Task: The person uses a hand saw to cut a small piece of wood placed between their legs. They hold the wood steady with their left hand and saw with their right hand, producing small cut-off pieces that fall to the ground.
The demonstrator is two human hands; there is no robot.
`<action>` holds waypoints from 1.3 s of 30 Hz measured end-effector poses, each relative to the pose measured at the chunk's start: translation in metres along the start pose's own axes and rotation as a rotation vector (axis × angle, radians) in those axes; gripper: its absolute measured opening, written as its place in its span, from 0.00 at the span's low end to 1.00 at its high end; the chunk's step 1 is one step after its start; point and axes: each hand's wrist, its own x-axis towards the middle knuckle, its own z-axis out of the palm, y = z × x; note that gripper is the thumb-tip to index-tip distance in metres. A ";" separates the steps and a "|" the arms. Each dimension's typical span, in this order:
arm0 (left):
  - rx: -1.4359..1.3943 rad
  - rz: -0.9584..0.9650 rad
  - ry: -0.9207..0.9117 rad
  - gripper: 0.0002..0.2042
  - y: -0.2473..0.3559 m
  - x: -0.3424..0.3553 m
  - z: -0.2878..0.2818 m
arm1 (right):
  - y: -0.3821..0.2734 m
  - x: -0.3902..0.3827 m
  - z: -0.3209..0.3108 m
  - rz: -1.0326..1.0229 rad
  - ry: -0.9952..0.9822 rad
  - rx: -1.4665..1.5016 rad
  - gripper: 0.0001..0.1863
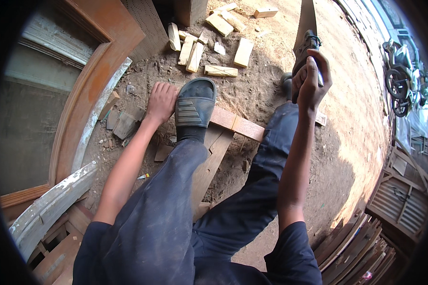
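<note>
My right hand (311, 80) is wrapped round the handle of a handsaw (307, 19); its blade points up toward the far edge, away from the wood. A reddish wooden batten (248, 129) with a line across it lies over a wider wooden plank (213, 159). My left foot, in a dark slide sandal (195, 107), stands over the batten's left part. Beside that sandal my left hand (162, 102) is low with its fingers curled down. What lies under those fingers is hidden. My right leg covers part of the batten's right side.
Several cut wood blocks (244, 52) lie on the dirt ahead. A wooden frame with a dark panel (88, 95) and a whitish curved board (52, 209) stand at left. Stacked planks (356, 247) are at lower right. Motorcycles (400, 78) stand far right.
</note>
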 end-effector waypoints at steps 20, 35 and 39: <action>-0.038 -0.043 -0.068 0.12 0.002 -0.001 -0.006 | 0.149 0.033 0.028 0.411 -0.257 -0.060 0.11; -0.009 -0.046 -0.026 0.12 0.005 -0.002 -0.005 | 0.009 0.006 -0.066 0.294 -0.180 0.173 0.15; -0.003 -0.036 -0.008 0.11 0.004 -0.004 -0.011 | -0.044 -0.028 -0.103 0.151 -0.117 0.116 0.19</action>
